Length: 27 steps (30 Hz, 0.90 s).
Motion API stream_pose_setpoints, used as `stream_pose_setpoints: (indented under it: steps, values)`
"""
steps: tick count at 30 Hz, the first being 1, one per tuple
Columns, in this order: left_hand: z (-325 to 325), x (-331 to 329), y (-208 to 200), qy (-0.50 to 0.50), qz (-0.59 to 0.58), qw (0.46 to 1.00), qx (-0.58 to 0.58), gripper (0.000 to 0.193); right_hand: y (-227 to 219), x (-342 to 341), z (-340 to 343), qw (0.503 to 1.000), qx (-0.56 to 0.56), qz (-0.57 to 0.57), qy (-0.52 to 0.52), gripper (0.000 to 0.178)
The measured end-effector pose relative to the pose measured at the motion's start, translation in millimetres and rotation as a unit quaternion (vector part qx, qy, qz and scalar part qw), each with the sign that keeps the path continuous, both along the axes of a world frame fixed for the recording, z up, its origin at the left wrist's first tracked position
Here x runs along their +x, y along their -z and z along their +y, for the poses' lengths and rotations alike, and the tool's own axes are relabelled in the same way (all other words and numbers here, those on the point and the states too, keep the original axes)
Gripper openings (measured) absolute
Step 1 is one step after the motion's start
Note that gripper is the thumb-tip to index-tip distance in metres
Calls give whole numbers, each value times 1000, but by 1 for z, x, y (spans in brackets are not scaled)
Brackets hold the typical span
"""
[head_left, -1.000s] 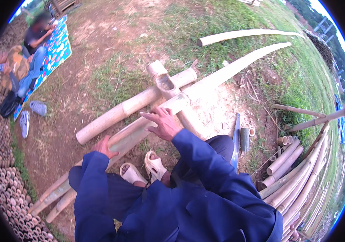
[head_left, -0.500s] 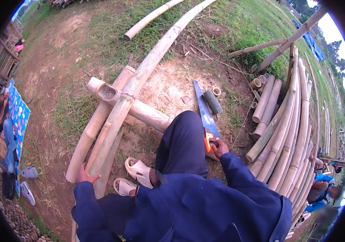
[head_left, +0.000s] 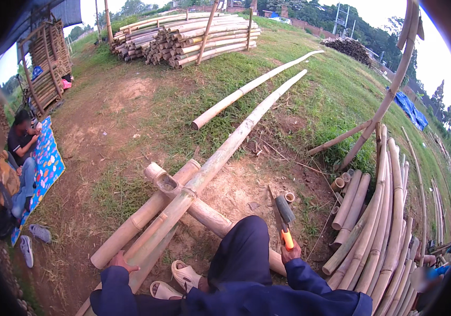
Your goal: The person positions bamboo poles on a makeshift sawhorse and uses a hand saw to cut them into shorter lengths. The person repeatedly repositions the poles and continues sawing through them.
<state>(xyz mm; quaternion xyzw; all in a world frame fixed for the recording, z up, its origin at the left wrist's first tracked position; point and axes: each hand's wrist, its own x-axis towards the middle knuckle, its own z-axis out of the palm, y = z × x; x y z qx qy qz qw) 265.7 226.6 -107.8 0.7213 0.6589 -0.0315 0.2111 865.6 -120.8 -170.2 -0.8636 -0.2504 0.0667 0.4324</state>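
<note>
My left hand [head_left: 123,262] grips the near end of a long pale bamboo pole [head_left: 224,154], its thumb spread along the side. That pole lies across a notched bamboo piece [head_left: 209,216], with another thick bamboo length [head_left: 128,234] beside it. In my right hand [head_left: 291,254] is a handsaw [head_left: 287,239] by its orange handle, its blade pointing forward, turned nearly edge-on and apart from the pole. My bent knee [head_left: 244,237] rests over the notched piece. A short dark bamboo offcut [head_left: 284,208] and a pale ring-shaped one [head_left: 289,197] lie by the blade.
Curved bamboo poles [head_left: 378,216] and shorter cut lengths [head_left: 353,203] lie at right near a slanted post [head_left: 378,116]. Another pole [head_left: 246,94] lies ahead on the grass. Beyond is a big bamboo stack [head_left: 199,39]. People sit by a blue patterned mat [head_left: 49,158] at left.
The view has tilted up, bringing the far bamboo stack into sight. The saw has turned from showing its broad blue side to nearly edge-on. My left hand stays on the pole.
</note>
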Motion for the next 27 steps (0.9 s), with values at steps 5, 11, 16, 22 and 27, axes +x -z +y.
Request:
stream_pose_setpoints:
  steps: [5,11,16,22,27]
  values:
    - [2,7,-11,-12,-3,999,-34,115,-144,-26,24,995,62,-31,-71,30]
    - [3,-8,-13,-6,44,998,-41,117,-237,-82,81,919,163,236,-272,31]
    - [1,22,-18,-6,26,999,-42,106,-205,-125,115,906,137,251,-313,27]
    - [-7,15,-31,-20,38,998,-45,99,-180,-150,150,894,94,214,-383,22]
    - [-5,11,-20,-6,24,999,-36,97,-162,-156,169,885,81,178,-422,18]
